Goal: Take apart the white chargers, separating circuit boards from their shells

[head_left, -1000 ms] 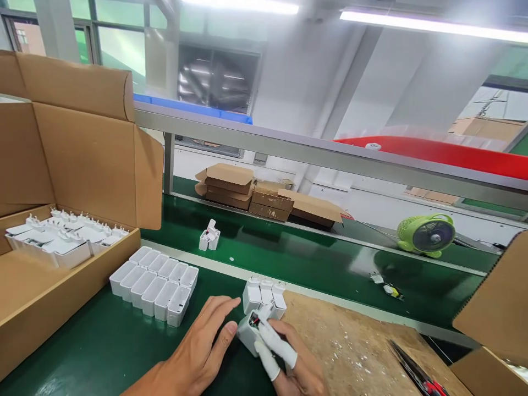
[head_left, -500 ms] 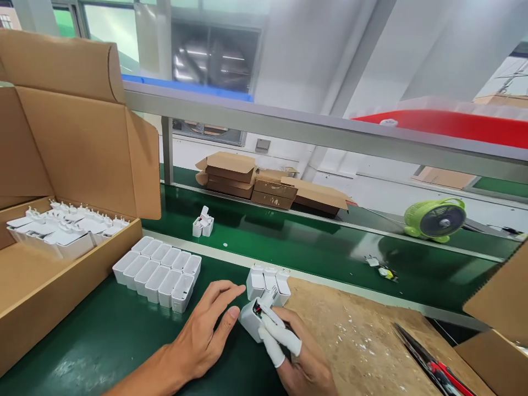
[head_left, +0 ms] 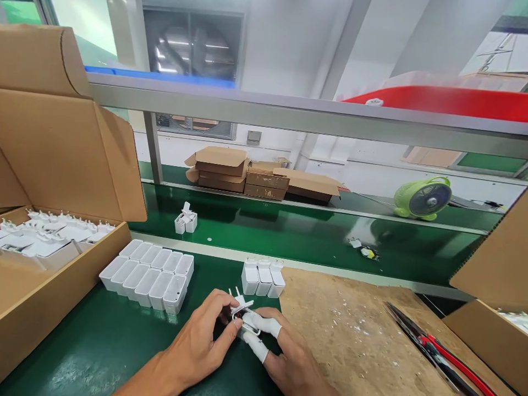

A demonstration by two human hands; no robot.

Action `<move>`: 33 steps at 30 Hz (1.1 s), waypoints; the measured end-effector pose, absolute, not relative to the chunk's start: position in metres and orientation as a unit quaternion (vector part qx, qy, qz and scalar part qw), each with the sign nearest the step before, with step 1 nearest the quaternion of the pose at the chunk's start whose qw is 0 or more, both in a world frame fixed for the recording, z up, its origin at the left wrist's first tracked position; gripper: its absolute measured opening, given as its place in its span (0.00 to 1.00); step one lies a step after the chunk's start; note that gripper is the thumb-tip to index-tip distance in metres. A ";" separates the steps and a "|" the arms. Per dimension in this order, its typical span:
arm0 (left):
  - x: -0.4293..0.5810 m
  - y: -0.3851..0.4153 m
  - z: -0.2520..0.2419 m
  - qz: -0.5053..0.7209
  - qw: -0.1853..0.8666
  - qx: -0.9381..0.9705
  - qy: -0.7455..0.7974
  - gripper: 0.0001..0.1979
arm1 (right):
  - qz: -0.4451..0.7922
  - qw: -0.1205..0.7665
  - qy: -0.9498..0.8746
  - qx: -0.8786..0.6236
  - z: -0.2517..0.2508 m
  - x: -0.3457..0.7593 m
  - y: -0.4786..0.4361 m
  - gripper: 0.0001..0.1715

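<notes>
Between my hands is a white plug adapter (head_left: 243, 306), its two-pin lid tilted and some wiring showing in the gap. My right hand (head_left: 292, 352), with white covers on two fingers, pinches it from the right. My left hand (head_left: 203, 334) grips it from the left with thumb and fingers, partly hiding it. Just beyond stand three white adapters with lids (head_left: 264, 278), side by side. Left of my hands, two rows of open white housings (head_left: 150, 270) sit together on the green worktop (head_left: 99, 344).
At the left, a cardboard box (head_left: 66, 280) holds many white adapters. Long-nosed pliers (head_left: 433, 346) with red-and-black handles lie on a brown board (head_left: 342, 324). Across the green belt (head_left: 256, 236) are flat cartons (head_left: 266, 181) and a green fan (head_left: 424, 198). Another carton (head_left: 487, 335) borders the right.
My left hand has closed onto the adapter, which it was beside before. The adapter has turned, its pins now pointing up and away. The whole view has shifted slightly.
</notes>
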State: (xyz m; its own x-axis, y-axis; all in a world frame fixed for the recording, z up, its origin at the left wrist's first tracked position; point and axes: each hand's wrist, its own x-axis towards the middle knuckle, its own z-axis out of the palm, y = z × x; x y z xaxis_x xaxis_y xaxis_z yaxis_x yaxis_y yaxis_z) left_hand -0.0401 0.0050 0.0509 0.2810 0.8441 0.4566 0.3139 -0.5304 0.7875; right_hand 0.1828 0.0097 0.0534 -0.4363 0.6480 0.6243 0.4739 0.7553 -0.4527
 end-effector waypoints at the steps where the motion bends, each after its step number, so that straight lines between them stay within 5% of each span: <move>1: -0.040 0.005 0.051 0.459 0.292 0.744 0.389 0.07 | 0.117 0.402 -0.847 -0.328 0.054 0.183 0.009 0.14; 10: -0.039 0.004 0.051 0.459 0.301 0.740 0.388 0.07 | 0.128 0.321 -0.863 -0.368 0.057 0.185 0.008 0.22; 25: -0.037 0.006 0.050 0.448 0.289 0.755 0.382 0.09 | 0.042 0.344 -0.867 -0.357 0.046 0.185 0.007 0.26; 30: -0.040 0.005 0.049 0.440 0.245 0.792 0.345 0.16 | 0.002 0.349 -0.880 -0.322 0.043 0.190 0.009 0.30; 33: -0.041 0.004 0.043 0.427 0.246 0.804 0.332 0.33 | 0.149 0.402 -0.838 -0.337 0.045 0.187 0.012 0.24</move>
